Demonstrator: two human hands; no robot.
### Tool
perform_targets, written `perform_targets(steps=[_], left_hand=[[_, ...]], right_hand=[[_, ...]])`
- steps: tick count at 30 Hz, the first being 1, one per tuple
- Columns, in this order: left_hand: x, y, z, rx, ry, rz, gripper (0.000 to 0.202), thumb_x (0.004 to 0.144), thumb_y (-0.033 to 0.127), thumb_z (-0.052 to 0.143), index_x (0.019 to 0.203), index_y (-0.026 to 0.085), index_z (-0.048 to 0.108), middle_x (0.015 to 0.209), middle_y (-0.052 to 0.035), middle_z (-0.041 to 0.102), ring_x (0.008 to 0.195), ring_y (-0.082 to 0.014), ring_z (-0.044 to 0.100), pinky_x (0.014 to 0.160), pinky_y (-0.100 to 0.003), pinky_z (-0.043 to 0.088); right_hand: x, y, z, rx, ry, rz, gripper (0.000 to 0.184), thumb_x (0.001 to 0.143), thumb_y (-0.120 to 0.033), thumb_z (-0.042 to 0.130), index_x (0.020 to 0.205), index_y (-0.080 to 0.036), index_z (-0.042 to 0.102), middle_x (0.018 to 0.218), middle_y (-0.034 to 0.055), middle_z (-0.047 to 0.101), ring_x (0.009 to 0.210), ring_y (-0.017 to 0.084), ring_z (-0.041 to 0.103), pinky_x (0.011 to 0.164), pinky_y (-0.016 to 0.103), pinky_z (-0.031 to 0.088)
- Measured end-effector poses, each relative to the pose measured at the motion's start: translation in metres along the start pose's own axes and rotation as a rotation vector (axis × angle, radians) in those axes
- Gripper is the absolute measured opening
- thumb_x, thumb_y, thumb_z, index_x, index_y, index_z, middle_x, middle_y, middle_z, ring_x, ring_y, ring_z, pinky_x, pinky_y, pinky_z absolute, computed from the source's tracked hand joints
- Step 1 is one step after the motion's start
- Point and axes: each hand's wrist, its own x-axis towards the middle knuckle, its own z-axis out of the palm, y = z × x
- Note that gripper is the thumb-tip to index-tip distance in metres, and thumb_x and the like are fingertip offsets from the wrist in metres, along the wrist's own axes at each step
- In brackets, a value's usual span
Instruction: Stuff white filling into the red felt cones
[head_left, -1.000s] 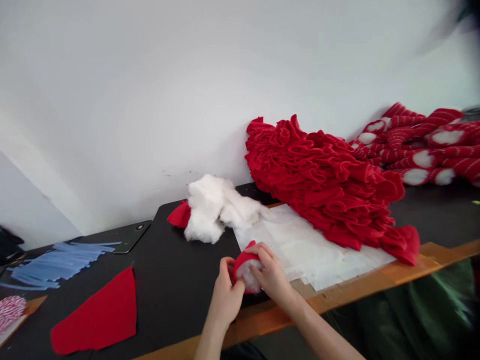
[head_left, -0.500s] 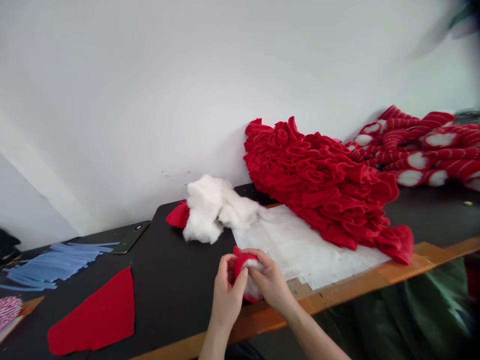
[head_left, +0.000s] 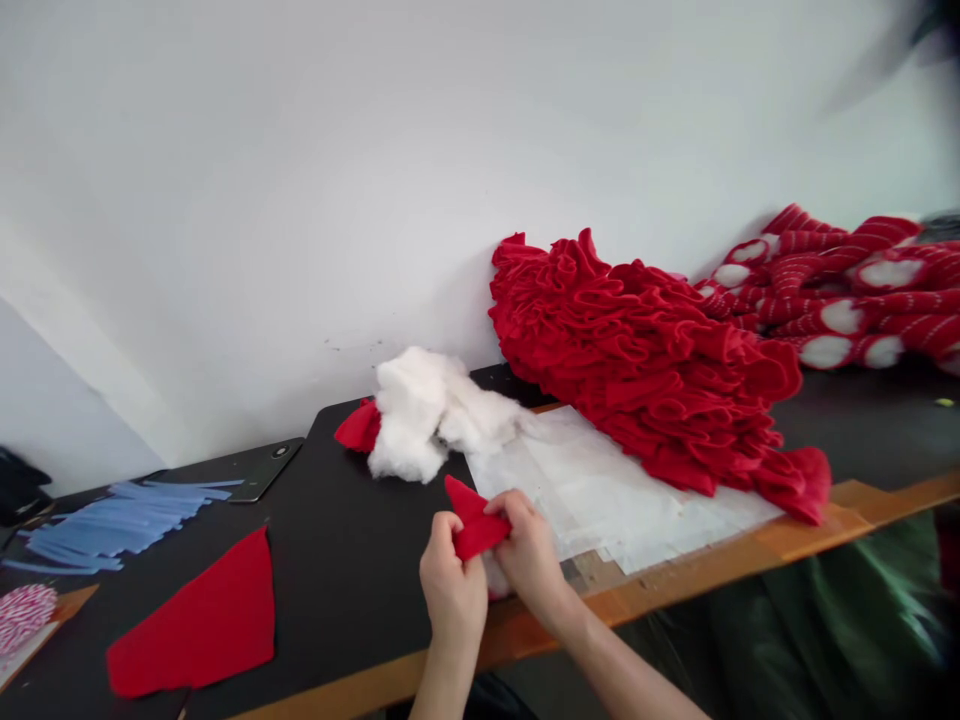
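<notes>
Both my hands grip one small red felt cone (head_left: 471, 518) stuffed with white filling, near the table's front edge. My left hand (head_left: 450, 590) is closed round its left side. My right hand (head_left: 531, 556) pinches its right side, fingers curled over the felt. A bit of white stuffing shows below the cone, between my hands. The cone's pointed tip sticks up and to the left. Behind it lies a loose heap of white stuffing (head_left: 427, 412) on the black table (head_left: 345, 560).
A big pile of red felt pieces (head_left: 645, 355) leans on the wall, over white sheets (head_left: 615, 495). Striped stuffed red pieces (head_left: 840, 290) lie far right. A flat red felt piece (head_left: 199, 620), blue strips (head_left: 112, 520), a phone (head_left: 259, 468) and red-white twine (head_left: 22, 615) are left.
The cone has been turned: its white open end faced up before, now the red tip points up-left and the stuffing is mostly hidden. Both hands have shifted slightly left and down.
</notes>
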Motion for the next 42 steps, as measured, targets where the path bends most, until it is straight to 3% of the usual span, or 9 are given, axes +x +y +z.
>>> perform_targets(steps=[3,8,14,19,22,26,31,36,42], left_hand=[[0.005,-0.002,-0.006,-0.006,-0.019,-0.034,0.014,0.072,0.011,0.046,0.075,0.024,0.045,0.066,0.0016,0.053,0.063,-0.0186,0.053,0.063,-0.029,0.039],[0.007,-0.004,-0.020,-0.234,-0.307,-0.093,0.040,0.076,0.020,0.053,0.115,0.023,0.044,0.094,-0.0047,0.062,0.081,-0.0209,0.060,0.070,-0.030,0.046],[0.004,-0.005,-0.011,-0.196,-0.046,-0.100,0.026,0.071,0.014,0.053,0.095,0.020,0.052,0.092,-0.0057,0.063,0.086,-0.0230,0.060,0.078,-0.034,0.045],[-0.005,0.000,0.002,-0.270,-0.065,-0.167,0.014,0.073,0.012,0.050,0.084,0.021,0.051,0.075,0.0002,0.058,0.068,-0.0174,0.057,0.065,-0.029,0.046],[-0.009,-0.003,-0.007,-0.499,-0.224,-0.317,0.016,0.074,0.017,0.057,0.089,0.021,0.053,0.080,0.0000,0.059,0.067,-0.0162,0.057,0.061,-0.028,0.049],[-0.006,-0.009,-0.020,-1.128,-0.479,-0.562,0.049,0.075,0.039,0.066,0.118,0.020,0.051,0.114,-0.0117,0.064,0.105,-0.0272,0.059,0.086,-0.042,0.049],[0.005,0.000,-0.009,-1.447,-0.245,-0.853,0.034,0.081,0.038,0.060,0.103,0.013,0.063,0.097,-0.0121,0.071,0.093,-0.0240,0.066,0.085,-0.035,0.051],[0.008,0.012,-0.002,-1.493,-0.104,-0.935,0.028,0.084,0.031,0.057,0.100,0.009,0.064,0.092,-0.0121,0.072,0.083,-0.0202,0.068,0.075,-0.030,0.056],[-0.007,0.010,0.006,-1.399,0.007,-0.898,0.021,0.085,0.028,0.058,0.092,0.011,0.067,0.090,-0.0103,0.072,0.081,-0.0161,0.068,0.081,-0.024,0.053]], right_hand=[[0.008,0.005,-0.001,0.015,0.005,-0.060,0.026,0.052,-0.005,0.042,0.068,-0.020,0.056,0.070,0.0018,0.056,0.067,0.018,0.054,0.062,0.029,0.042],[0.009,-0.003,-0.011,0.048,-0.056,-0.101,0.033,0.055,-0.004,0.045,0.079,-0.020,0.060,0.075,0.0017,0.059,0.072,0.018,0.057,0.067,0.030,0.047],[-0.018,-0.007,-0.012,0.185,-0.201,0.035,0.039,0.081,-0.025,0.056,0.120,-0.022,0.052,0.112,0.0073,0.058,0.102,0.022,0.058,0.086,0.035,0.048],[-0.022,0.004,-0.005,0.074,-0.006,-0.009,0.043,0.064,-0.004,0.043,0.101,-0.020,0.061,0.092,0.0053,0.060,0.089,0.022,0.058,0.082,0.037,0.046],[-0.009,0.006,-0.013,0.050,0.004,-0.022,0.049,0.054,-0.002,0.039,0.093,-0.020,0.064,0.085,0.0041,0.057,0.083,0.021,0.057,0.076,0.035,0.047],[0.002,0.001,-0.020,0.181,-0.183,-0.032,0.051,0.060,-0.003,0.041,0.102,-0.023,0.063,0.092,0.0030,0.060,0.087,0.020,0.059,0.079,0.034,0.049],[-0.017,-0.009,-0.008,0.016,-0.156,-0.101,0.056,0.072,-0.004,0.046,0.123,-0.025,0.051,0.117,0.0086,0.055,0.108,0.024,0.055,0.094,0.042,0.046],[-0.036,-0.013,0.002,-0.135,-0.103,-0.293,0.052,0.082,-0.009,0.048,0.131,-0.027,0.045,0.123,0.0128,0.048,0.112,0.027,0.052,0.092,0.043,0.049],[-0.033,-0.013,0.020,-0.022,-0.173,-0.253,0.050,0.063,0.003,0.038,0.100,-0.020,0.061,0.100,0.0097,0.061,0.093,0.022,0.061,0.082,0.034,0.054]])
